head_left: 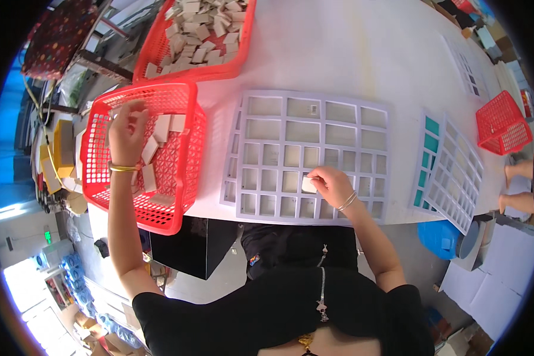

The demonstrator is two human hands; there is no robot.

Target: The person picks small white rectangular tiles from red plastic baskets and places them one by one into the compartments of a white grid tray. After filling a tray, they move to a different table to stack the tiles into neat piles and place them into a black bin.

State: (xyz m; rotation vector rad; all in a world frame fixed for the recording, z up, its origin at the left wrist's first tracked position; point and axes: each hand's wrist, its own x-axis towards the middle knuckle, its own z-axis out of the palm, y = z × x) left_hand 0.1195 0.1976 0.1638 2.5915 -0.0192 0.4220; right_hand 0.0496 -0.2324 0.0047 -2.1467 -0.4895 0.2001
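My right hand [333,186] pinches a small white tile [308,185] over a compartment in the lower middle of a white grid tray [283,148]. The tray has wider compartments in its far rows and small ones nearer me; pale pieces seem to lie in several of them. My left hand [127,135] is over the near red basket [191,151], its fingers loosely bent and apart, with nothing visible in them. Inside that basket, loose white tiles [150,149] lie scattered, mostly right of my left hand. Part of the basket's inside is hidden by my hand and forearm.
A second red basket [219,74], heaped with white tiles, stands behind the near one. To the right lie more grid trays [457,172], one with teal compartments, and a small red basket [504,124]. Another person's hand [519,172] shows at the right edge.
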